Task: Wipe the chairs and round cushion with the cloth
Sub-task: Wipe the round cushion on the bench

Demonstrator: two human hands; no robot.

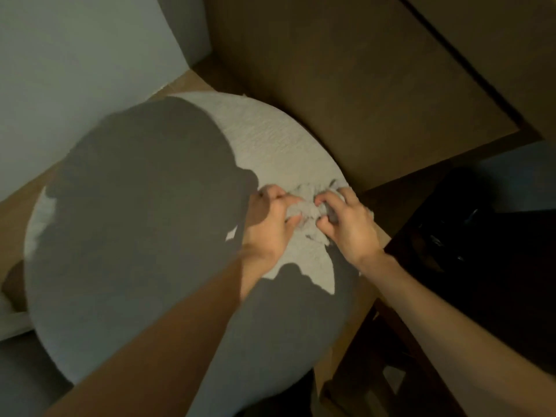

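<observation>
We're bunching the cloth (310, 210) w/ both hands, left hand (270, 224) & right hand (346, 224) fingers curled pinching it, atop the round cushion (285, 139); wiping prob. underway, chairs' status unclear.

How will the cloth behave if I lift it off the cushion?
Probably floppy: the cloth is crumpled into folds between the left hand and right hand. Likely light, since both hands merely pinch it. It may drag on the textured cushion.

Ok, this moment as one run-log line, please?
cloth: bunched on round cushion | left hand: grips cloth | right hand: grips cloth
</observation>
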